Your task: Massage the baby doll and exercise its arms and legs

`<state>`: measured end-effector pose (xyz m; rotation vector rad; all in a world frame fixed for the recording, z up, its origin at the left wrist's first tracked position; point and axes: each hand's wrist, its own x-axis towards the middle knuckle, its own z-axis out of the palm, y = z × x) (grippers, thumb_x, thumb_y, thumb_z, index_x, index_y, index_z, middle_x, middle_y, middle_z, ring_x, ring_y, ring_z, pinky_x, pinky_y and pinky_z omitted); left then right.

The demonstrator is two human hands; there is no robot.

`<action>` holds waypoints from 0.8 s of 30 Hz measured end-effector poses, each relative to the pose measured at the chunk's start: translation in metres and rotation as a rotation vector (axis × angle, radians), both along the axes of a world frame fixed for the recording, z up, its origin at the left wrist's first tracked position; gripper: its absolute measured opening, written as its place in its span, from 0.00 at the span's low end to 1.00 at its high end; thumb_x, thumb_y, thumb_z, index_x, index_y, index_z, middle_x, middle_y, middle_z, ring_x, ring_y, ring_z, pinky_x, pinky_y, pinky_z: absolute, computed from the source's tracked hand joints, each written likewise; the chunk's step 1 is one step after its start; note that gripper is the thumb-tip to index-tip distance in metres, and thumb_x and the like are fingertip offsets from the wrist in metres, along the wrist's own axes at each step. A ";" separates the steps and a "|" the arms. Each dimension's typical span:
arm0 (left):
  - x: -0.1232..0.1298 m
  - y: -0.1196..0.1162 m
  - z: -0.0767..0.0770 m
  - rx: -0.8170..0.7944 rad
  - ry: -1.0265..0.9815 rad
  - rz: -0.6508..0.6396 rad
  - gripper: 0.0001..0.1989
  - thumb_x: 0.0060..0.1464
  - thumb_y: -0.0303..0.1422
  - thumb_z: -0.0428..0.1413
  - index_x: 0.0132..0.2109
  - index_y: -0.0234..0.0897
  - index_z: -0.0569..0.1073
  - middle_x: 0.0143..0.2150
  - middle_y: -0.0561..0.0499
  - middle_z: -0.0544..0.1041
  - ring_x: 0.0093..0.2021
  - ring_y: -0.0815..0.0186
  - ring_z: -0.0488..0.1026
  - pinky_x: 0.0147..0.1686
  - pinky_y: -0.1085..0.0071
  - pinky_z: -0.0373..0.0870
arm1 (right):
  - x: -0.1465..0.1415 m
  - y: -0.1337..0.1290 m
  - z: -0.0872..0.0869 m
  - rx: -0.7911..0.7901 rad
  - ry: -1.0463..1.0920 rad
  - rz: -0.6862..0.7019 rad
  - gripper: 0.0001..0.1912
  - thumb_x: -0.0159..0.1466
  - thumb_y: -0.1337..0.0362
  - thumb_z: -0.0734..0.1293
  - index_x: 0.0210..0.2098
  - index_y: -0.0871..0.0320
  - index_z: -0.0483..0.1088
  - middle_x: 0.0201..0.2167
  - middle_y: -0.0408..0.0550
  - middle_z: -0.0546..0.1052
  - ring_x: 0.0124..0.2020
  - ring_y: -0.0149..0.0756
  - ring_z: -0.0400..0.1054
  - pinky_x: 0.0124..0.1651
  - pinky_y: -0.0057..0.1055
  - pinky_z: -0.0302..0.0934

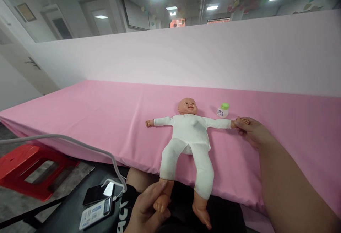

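– White wall [186, 59] across the back, then a big desk [106, 108] under pink cloth. What's next down in size?

– Red stool [23, 155], off to the left. After that comes the doll [189, 129], white top and trousers, flat on its back on the desk, head toward the wall, arms stuck straight out. Its lower legs poke past the near edge, above the person's lap.

– And the hands? Wide or what?

– Neither's wide. The left hand [146, 210] has thumb and fingers closed round the doll's foot on the left side of the view. The right hand [252, 130] is pinching the doll's little hand at the far right.

– Smaller stuff?

– Dark phone [92, 194] and a pale gadget [93, 214] with cords, side by side on a black surface lower left. Smallest is a green-lidded bottle [222, 111], standing on the cloth just above the doll's outstretched arm. Can't read its label.
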<state>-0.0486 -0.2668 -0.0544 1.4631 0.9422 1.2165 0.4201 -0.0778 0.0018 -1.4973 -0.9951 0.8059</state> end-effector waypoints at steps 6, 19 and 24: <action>0.006 0.015 0.023 0.253 0.146 -0.034 0.28 0.63 0.34 0.62 0.67 0.65 0.71 0.50 0.46 0.78 0.45 0.55 0.77 0.45 0.59 0.75 | -0.022 0.011 0.000 0.127 0.200 -0.202 0.16 0.58 0.54 0.77 0.42 0.54 0.77 0.32 0.44 0.76 0.27 0.30 0.64 0.30 0.28 0.67; 0.016 0.049 0.056 0.393 0.258 -0.044 0.19 0.64 0.36 0.62 0.61 0.51 0.79 0.77 0.45 0.57 0.69 0.43 0.66 0.64 0.48 0.68 | -0.120 -0.010 0.016 0.386 -0.687 -0.065 0.18 0.68 0.53 0.68 0.55 0.50 0.77 0.49 0.47 0.83 0.47 0.44 0.78 0.55 0.40 0.72; 0.028 0.071 0.074 0.422 0.294 -0.172 0.22 0.66 0.33 0.60 0.65 0.47 0.75 0.78 0.43 0.56 0.75 0.46 0.58 0.69 0.50 0.62 | -0.141 -0.006 0.004 0.582 -0.969 0.221 0.14 0.70 0.61 0.66 0.53 0.50 0.78 0.49 0.46 0.84 0.48 0.43 0.78 0.53 0.40 0.72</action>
